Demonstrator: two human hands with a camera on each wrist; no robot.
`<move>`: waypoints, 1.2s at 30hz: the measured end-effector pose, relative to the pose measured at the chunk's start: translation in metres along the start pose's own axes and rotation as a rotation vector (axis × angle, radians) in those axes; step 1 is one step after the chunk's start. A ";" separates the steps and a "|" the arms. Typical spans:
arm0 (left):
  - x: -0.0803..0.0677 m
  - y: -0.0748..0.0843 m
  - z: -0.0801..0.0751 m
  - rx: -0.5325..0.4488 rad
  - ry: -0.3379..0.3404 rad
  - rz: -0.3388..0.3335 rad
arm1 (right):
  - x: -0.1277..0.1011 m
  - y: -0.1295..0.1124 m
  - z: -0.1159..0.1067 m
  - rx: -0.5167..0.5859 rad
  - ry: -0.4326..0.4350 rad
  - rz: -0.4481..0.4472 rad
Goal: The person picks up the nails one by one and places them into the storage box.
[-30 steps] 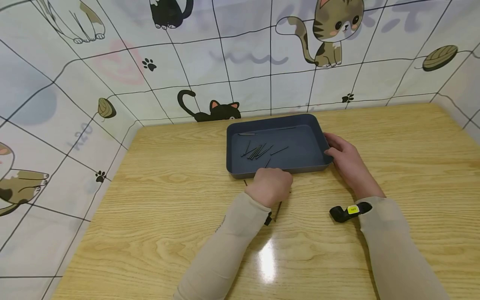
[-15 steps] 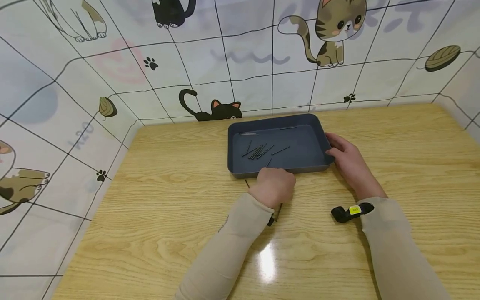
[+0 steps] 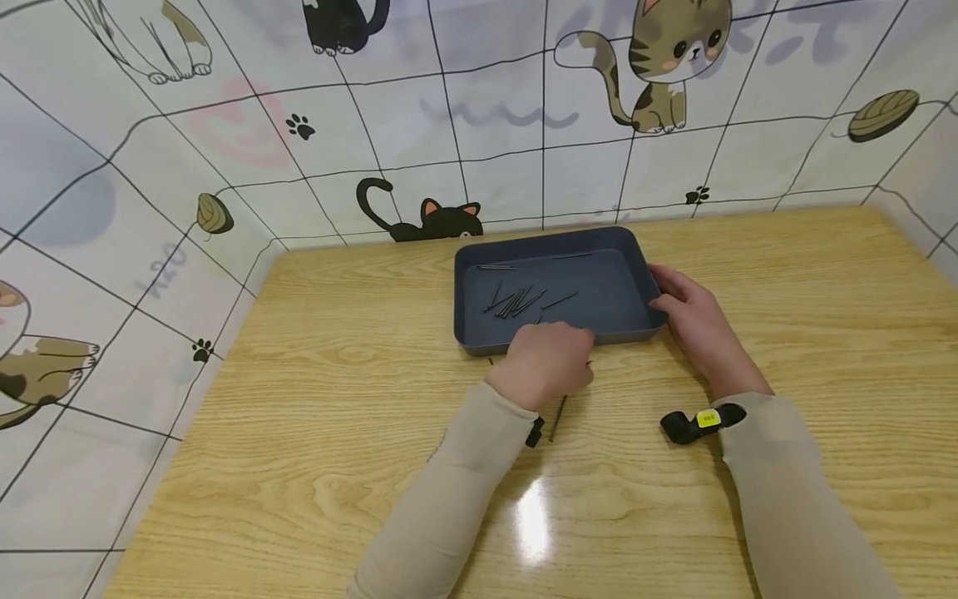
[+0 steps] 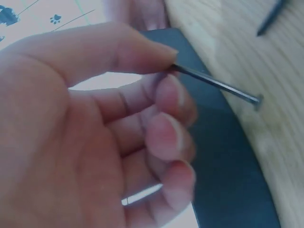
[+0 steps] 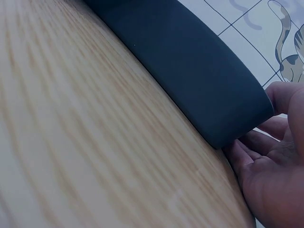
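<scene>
A dark blue-grey tray lies on the table with several nails scattered inside. My left hand is at the tray's front edge, its back toward the head camera. In the left wrist view its thumb and index finger pinch a nail, head outward, near the tray's rim; the other fingers curl loosely. My right hand grips the tray's right end, thumb at the rim and fingers against the outer side, as the right wrist view also shows. One loose nail lies on the table just below the left hand.
Part of another thin dark piece shows left of the left hand, mostly hidden. The wooden table meets a wall covering with cat drawings behind the tray and at the left.
My left hand has shifted slightly forward, over the tray's front edge, covering more of a nail inside and baring more of the one on the table. The right hand and tray stay put.
</scene>
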State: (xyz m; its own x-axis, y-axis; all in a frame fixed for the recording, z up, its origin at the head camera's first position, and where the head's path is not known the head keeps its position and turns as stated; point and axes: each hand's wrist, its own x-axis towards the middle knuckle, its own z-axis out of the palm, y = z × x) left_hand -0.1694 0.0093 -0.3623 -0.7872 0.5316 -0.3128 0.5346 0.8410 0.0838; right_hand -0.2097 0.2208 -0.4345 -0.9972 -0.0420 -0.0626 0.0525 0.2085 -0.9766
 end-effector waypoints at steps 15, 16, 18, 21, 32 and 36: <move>-0.003 -0.026 -0.018 -0.203 0.395 0.191 | 0.000 -0.003 0.000 -0.028 0.003 0.001; -0.003 -0.028 -0.018 -0.210 0.419 0.200 | 0.000 -0.003 0.000 -0.027 0.005 0.001; -0.003 -0.032 -0.019 -0.224 0.471 0.201 | 0.000 -0.002 0.000 -0.024 0.006 -0.001; -0.002 -0.038 -0.019 -0.248 0.516 0.182 | 0.001 -0.002 -0.001 -0.019 0.007 -0.003; 0.003 -0.053 -0.012 -0.247 0.548 0.048 | 0.001 -0.001 0.001 -0.002 0.004 -0.019; 0.004 -0.055 -0.010 -0.243 0.538 0.020 | 0.001 -0.001 0.001 -0.007 0.008 -0.020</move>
State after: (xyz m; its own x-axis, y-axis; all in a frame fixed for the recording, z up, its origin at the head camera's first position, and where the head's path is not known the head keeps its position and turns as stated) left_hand -0.2049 -0.0342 -0.3588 -0.8568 0.4712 0.2095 0.5154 0.7955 0.3187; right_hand -0.2103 0.2199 -0.4340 -0.9984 -0.0384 -0.0413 0.0322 0.2142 -0.9763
